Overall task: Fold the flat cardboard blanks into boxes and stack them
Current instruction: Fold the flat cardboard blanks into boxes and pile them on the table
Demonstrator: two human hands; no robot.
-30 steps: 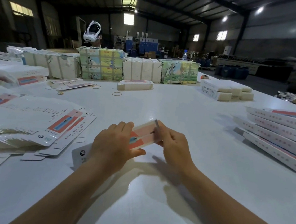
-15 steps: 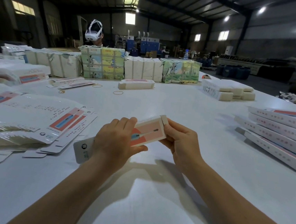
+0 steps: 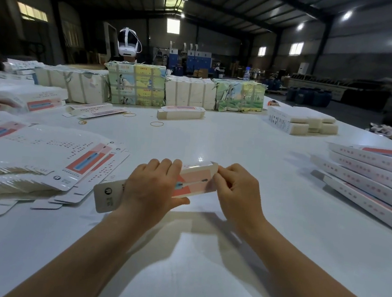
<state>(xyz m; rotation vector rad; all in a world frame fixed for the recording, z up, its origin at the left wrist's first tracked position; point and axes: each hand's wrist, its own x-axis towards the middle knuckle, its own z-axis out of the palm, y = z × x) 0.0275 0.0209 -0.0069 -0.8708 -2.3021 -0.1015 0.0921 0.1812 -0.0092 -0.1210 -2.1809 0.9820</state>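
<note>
Box (image 3: 195, 180) mid-frame, just above tabletop (image 3: 203, 257) | I keep left hand (image 3: 152, 189) wrapped round its body to steady it | right hand (image 3: 238, 190) pinches the end flap, likely to tuck it | blanks (image 3: 45, 157) left, stack (image 3: 369, 174) right

The box (image 3: 195, 180) now stands squared up, no longer flat.

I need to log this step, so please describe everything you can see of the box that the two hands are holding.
The box is a slim, long carton of thin white card with a pink and red panel and a blue printed item. It is partly formed, held tilted above the white table. The left hand grips its middle; a flat tab with a round logo sticks out on the left. The right hand pinches its right end at the flap.
</note>
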